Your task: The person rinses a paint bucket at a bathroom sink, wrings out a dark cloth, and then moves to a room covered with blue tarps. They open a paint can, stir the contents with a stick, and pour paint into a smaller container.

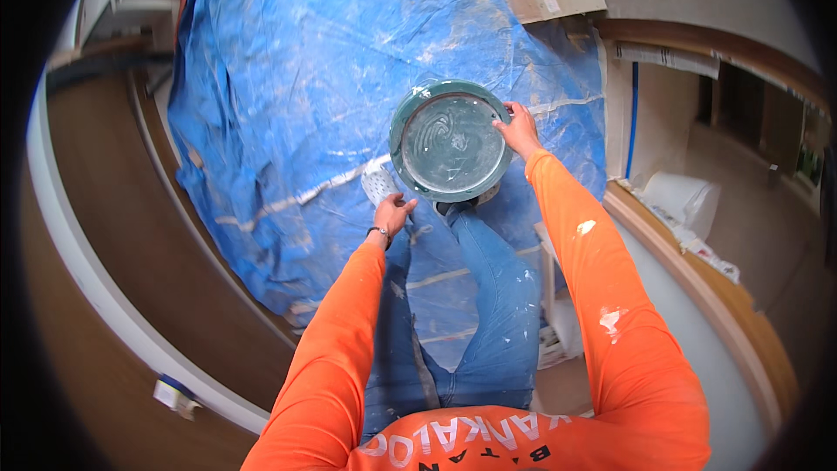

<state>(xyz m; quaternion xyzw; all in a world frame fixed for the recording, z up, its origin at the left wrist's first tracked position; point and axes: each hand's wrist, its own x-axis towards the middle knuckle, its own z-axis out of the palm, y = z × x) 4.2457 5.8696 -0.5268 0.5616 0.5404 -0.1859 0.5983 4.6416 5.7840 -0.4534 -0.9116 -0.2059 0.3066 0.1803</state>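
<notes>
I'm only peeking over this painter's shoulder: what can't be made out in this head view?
- Bucket walls and depth: only the green lid shows from above.
- Left hand fingertips: under the bucket's rim, so its grip is unclear.
- Shoes: mostly hidden beneath the bucket.
- Blue tarp far end: cut off by the top edge.
- Shelf items at right: blurred, small.

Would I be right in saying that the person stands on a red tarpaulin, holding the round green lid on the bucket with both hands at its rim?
Not quite: the tarpaulin is blue, not red, as the head view shows. The rest stands: the left hand and the right hand both hold the round green lid at its rim.
</notes>
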